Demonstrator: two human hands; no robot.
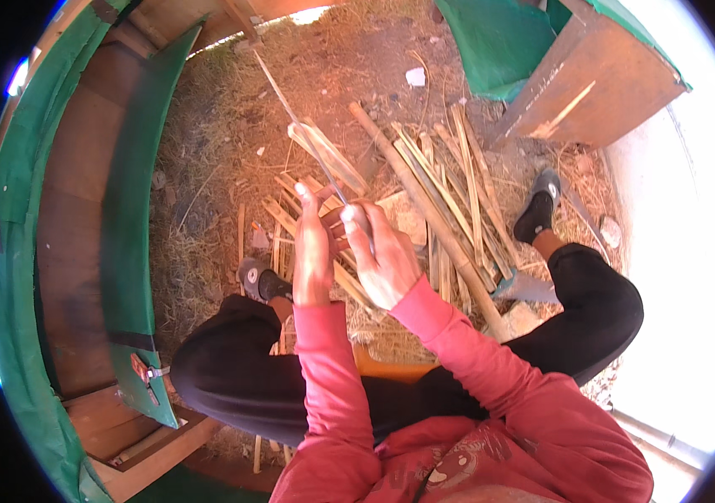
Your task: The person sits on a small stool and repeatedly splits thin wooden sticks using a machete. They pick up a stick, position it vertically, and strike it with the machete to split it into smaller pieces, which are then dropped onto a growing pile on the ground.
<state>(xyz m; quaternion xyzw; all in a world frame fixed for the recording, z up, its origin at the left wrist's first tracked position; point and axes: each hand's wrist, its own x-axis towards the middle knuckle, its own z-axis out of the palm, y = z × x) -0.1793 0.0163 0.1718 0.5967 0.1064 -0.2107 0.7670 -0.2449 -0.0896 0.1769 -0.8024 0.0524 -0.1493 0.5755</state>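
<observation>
In my right hand (382, 261) is the handle of a long knife, its fingers wrapped round it and the thumb on top. The knife's thin blade (290, 109) points up and away to the far left, seen nearly edge-on. My left hand (314, 239) is beside the handle end of the blade, with its thumb raised and fingers stretched out. Whether its fingertips touch the knife is hard to make out. Split bamboo strips (466, 189) lie in a loose pile beyond and under my hands. A thick round bamboo pole (420, 197) crosses that pile at a slant.
On the left stands a green-covered wooden door panel (141, 226) with a latch. A wooden box (592, 92) with green sheeting stands at the far right, near a white wall (684, 210). By my right leg lies a flat grey blade (529, 288). Dry straw (198, 168) covers the ground.
</observation>
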